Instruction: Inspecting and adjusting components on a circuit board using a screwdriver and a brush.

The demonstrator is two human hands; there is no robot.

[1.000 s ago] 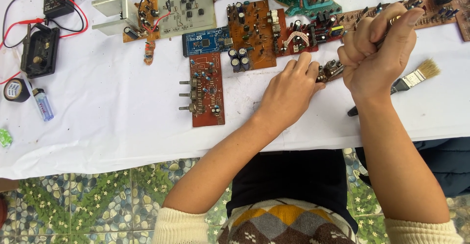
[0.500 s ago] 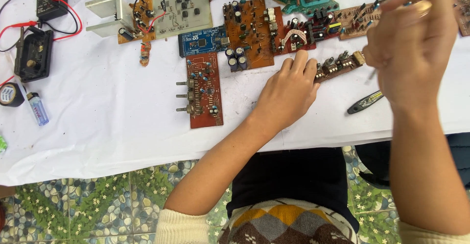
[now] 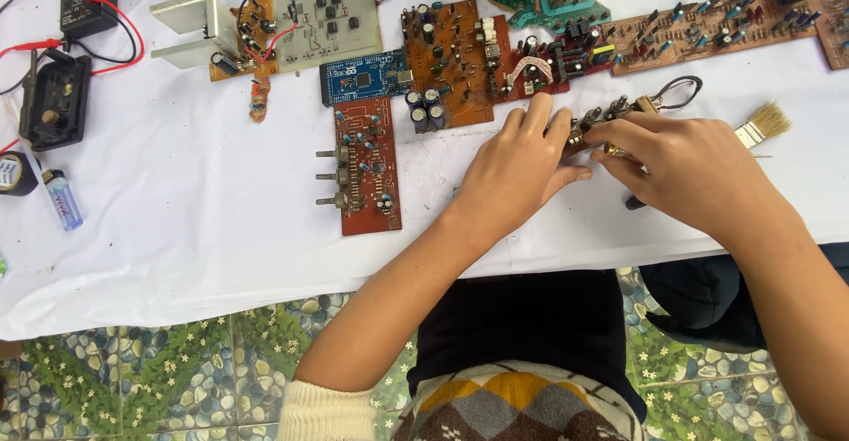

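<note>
White-covered bench (image 3: 177, 229): right hand (image 3: 690, 171) has come down from above to pinch the narrow component strip (image 3: 610, 114), left hand (image 3: 517, 171) pressing open just beside it.

Bright, even daylight; soft shadows, sharp focus, slight wide-angle edge distortion.

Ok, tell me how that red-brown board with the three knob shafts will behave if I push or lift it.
The red-brown circuit board looks rigid and flat, so it should slide across the white cloth rather than roll. Its three metal shafts overhang one edge, so that side probably feels heavier. The small upright parts look fragile.
</note>
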